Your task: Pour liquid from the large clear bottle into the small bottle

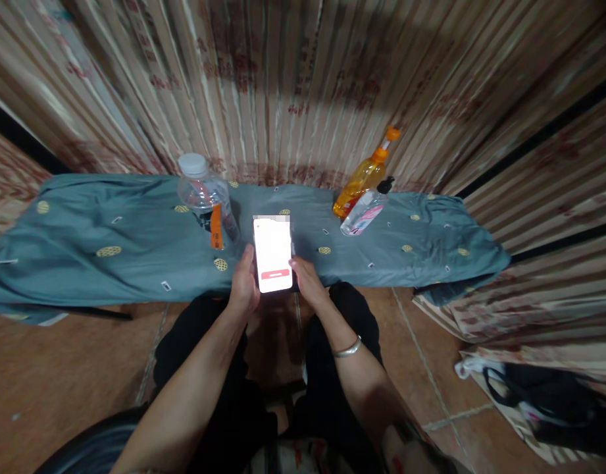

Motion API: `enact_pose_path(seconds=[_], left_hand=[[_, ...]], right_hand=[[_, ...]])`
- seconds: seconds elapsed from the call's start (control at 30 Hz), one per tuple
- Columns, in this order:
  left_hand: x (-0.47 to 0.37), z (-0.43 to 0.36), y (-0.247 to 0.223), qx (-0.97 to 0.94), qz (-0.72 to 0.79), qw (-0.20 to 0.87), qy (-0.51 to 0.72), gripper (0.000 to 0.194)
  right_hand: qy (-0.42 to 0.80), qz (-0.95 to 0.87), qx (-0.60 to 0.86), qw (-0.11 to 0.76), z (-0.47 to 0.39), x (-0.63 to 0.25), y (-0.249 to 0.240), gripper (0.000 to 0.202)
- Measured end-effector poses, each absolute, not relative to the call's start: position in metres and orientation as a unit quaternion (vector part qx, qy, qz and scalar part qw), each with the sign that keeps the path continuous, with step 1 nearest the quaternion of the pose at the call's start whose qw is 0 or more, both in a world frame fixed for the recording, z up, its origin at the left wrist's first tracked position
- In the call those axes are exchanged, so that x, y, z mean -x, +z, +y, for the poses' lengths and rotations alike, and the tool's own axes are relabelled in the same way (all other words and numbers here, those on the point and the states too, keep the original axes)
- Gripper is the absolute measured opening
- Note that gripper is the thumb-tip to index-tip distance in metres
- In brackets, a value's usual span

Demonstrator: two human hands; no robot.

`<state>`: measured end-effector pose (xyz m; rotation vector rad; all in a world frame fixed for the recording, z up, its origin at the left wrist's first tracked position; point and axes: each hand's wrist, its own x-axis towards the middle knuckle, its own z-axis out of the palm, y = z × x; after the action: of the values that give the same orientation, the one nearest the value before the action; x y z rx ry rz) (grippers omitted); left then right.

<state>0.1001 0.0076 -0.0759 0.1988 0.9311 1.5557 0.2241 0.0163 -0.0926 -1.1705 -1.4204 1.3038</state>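
Observation:
A phone (273, 253) with a bright white screen and a red bar near its bottom is held upright between both hands. My left hand (244, 280) grips its left edge, and my right hand (307, 280) holds the lower right edge with the thumb at the side. Behind and left of the phone stands a large clear bottle (204, 191) with a white cap and an orange label. To the right are an orange pump bottle (364, 181) and, just in front of it, a clear bottle (366, 212) with a black top and pink label.
A green patterned cloth (145, 230) covers the narrow table. Pleated curtains (283, 85) hang behind it and on the right. Dark bags (549, 401) lie on the tiled floor at lower right. My knees are close to the table's front edge.

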Motion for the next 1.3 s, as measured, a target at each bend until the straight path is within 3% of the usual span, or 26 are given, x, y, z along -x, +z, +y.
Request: enact_pose_path(seconds=[0.5, 0.8, 1.3], left_hand=[[-0.094, 0.01, -0.08, -0.115, 0.388, 0.595, 0.694, 0.033], [-0.083, 0.013, -0.082, -0.143, 0.389, 0.581, 0.7, 0.036], [-0.084, 0.012, -0.086, -0.189, 0.408, 0.568, 0.689, 0.048]], right_hand=[[0.487, -0.627, 0.48, 0.372, 0.014, -0.223, -0.09, 0.026], [0.602, -0.591, 0.458, 0.28, 0.011, -0.219, -0.102, 0.021], [0.565, -0.593, 0.468, 0.333, 0.012, -0.213, -0.112, 0.017]])
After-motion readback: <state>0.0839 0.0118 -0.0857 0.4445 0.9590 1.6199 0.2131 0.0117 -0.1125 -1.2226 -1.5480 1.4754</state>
